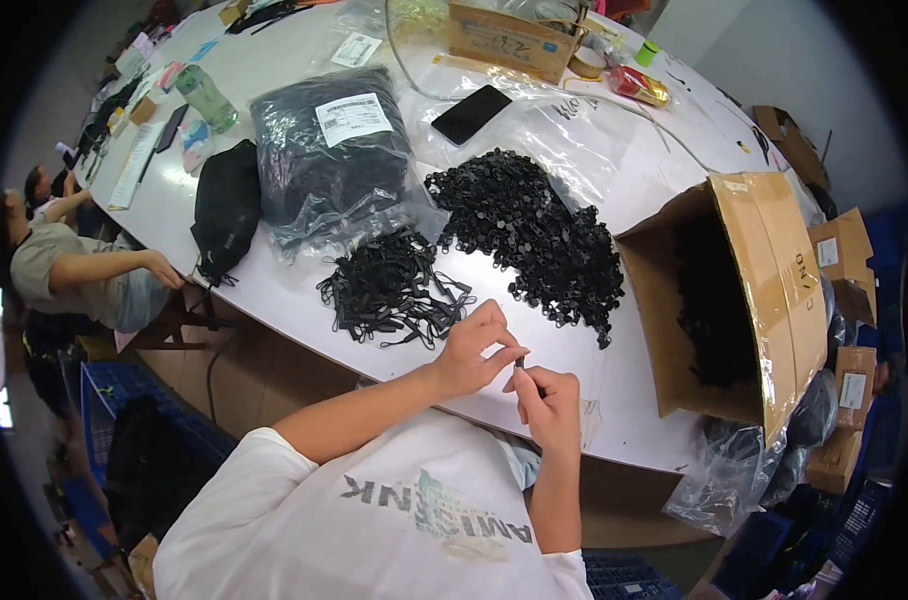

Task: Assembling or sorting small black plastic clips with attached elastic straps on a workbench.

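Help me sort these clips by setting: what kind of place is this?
Probably a small assembly or packing workshop. A long white table holds heaps of small black parts and a bagged bundle, with an open carton alongside; both hands work one small part.

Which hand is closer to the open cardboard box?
The right hand. It sits just left of the cardboard box, pinching a small black part; the left hand is farther left, beside the looped black pieces.

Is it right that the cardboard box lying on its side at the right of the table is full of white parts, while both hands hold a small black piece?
Not quite. In the head view the cardboard box on its side holds black parts, not white. The left hand and right hand do hold a small black piece.
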`<state>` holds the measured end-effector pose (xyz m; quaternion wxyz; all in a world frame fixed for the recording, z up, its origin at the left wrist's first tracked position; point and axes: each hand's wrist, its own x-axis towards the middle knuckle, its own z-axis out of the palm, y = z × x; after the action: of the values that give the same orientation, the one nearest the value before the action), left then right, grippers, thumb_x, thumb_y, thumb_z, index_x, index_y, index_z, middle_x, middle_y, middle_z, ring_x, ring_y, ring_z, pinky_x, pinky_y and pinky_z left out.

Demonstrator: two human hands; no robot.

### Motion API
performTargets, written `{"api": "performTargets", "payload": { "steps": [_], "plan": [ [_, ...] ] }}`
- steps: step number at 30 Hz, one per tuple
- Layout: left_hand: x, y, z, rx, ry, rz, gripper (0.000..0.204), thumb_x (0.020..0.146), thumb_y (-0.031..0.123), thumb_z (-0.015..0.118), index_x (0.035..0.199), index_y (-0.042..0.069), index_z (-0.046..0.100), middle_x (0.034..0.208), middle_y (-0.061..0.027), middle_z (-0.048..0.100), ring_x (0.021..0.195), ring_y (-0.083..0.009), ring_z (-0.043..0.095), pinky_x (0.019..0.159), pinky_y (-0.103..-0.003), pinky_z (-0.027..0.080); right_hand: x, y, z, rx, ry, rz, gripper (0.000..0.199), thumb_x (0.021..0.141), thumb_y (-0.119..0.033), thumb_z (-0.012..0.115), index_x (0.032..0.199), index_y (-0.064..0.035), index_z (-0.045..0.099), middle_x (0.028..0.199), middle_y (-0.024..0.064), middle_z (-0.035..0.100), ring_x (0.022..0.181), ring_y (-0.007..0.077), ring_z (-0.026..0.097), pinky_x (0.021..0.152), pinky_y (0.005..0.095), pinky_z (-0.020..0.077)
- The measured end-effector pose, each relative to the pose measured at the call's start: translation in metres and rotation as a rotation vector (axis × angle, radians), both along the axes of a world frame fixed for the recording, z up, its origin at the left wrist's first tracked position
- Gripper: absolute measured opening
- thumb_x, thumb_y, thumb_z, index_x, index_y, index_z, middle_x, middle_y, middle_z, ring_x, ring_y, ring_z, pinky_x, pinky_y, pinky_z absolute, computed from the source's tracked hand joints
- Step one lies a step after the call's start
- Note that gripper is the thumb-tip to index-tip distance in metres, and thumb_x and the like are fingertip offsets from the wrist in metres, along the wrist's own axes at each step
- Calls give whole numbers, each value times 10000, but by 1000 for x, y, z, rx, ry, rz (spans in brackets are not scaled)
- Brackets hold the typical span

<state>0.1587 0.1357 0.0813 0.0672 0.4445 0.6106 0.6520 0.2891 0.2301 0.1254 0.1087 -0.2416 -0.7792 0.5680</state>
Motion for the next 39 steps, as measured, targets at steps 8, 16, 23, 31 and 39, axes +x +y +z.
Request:
{"api": "performTargets", "payload": {
  "steps": [8,16,23,31,39],
  "plan": [
    [-4,7,6,-59,380,-122,143,742,48,704,753,22,564,710,-80,459,639,-245,500,530,-345,411,-3,-15,-24,-461,195,-343,269,903,-107,568,662,8,602,468,-35,459,408,33,387,388,224,275],
    [-9,-5,17,-242,80,-250,102,837,74,602,776,21,540,693,-125,535,617,-318,548,546,-394,424,6,5,-17,175,128,72,161,783,-60,653,654,10,589,469,85,460,370,148,408,399,287,319],
    [-36,-18,-10,-379,91,-633,275,924,178,534,702,20,494,588,-152,495,556,-355,499,533,-414,391,11,3,-20,290,76,181,144,793,-85,662,678,-6,624,487,100,504,380,176,462,409,302,353],
    [-59,9,12,-457,325,-502,314,923,240,544,693,29,508,585,-141,497,580,-358,520,551,-425,413,14,18,-39,-58,23,42,134,777,-78,709,705,13,642,495,-1,508,435,44,422,421,236,321],
    [-246,96,30,-465,-70,387,207,804,266,658,819,60,645,665,-95,664,711,-263,676,679,-368,513,26,69,-48,-574,364,-579,65,816,-30,614,767,11,603,522,-56,422,405,48,336,398,206,278]
  ]
}}
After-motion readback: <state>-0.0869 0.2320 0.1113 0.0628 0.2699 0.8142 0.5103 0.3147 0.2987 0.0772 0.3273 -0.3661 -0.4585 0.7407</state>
